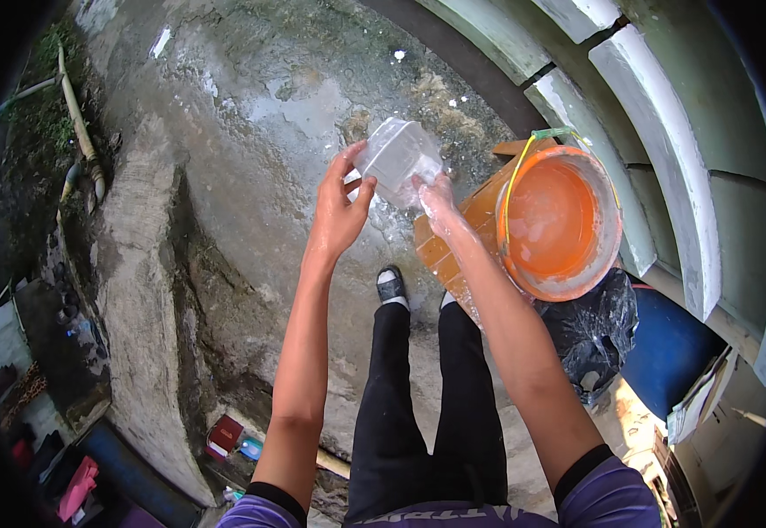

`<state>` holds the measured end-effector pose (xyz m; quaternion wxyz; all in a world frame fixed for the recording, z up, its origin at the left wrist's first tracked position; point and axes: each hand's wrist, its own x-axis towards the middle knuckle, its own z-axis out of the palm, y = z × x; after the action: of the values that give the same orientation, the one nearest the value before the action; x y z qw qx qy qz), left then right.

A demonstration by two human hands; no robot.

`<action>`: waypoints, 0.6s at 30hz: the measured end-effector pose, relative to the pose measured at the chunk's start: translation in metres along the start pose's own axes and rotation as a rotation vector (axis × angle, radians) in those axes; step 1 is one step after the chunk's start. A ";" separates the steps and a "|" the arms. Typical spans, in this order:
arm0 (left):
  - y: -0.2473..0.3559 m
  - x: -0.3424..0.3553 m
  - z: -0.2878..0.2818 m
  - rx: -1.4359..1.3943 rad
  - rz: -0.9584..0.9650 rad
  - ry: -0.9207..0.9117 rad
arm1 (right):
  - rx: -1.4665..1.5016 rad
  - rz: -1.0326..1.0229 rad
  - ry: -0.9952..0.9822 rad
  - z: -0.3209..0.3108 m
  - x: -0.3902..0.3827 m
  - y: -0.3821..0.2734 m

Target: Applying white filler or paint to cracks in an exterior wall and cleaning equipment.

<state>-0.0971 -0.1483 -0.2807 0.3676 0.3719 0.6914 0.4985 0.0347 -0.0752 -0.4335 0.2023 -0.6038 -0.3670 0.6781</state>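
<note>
A clear plastic container [390, 151], wet and box-like with rounded corners, is held up in front of me over the concrete ground. My left hand [342, 204] grips its left side, fingertips at the upper edge and thumb lower down. At the near right corner, my right hand [438, 202] has its fingers closed on the container; whitish suds or residue show there. Whether anything else is in the right hand I cannot make out. To the right of that hand stands an orange bucket [601, 255] with cloudy liquid inside and a yellow handle with a green grip.
The bucket rests by an orange-brown slatted surface [436, 251]. Below it lies a black plastic bag [596, 330], beside a blue barrel-like object [669, 365]. Pale curved wall panels [656, 114] rise at right. A raised concrete ledge [141, 290] runs along the left.
</note>
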 end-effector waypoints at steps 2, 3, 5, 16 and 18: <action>0.003 -0.002 -0.007 0.203 0.043 -0.009 | -0.047 -0.030 -0.091 0.009 -0.023 -0.013; 0.002 0.000 -0.011 0.343 0.055 0.060 | 0.008 0.017 -0.159 0.010 -0.034 -0.023; -0.007 0.008 -0.017 0.450 0.096 0.215 | 0.061 0.058 -0.219 0.006 -0.041 -0.031; -0.124 0.001 -0.034 -0.165 -0.918 0.128 | -0.773 -0.019 -0.168 -0.019 -0.081 -0.093; -0.127 -0.008 -0.023 0.022 -0.873 0.121 | -0.846 -0.248 0.020 -0.038 -0.090 -0.095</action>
<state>-0.1322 -0.1936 -0.3966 0.4987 0.0188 0.8093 0.3100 0.0726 -0.0685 -0.3034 0.0208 -0.5912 -0.6801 0.4330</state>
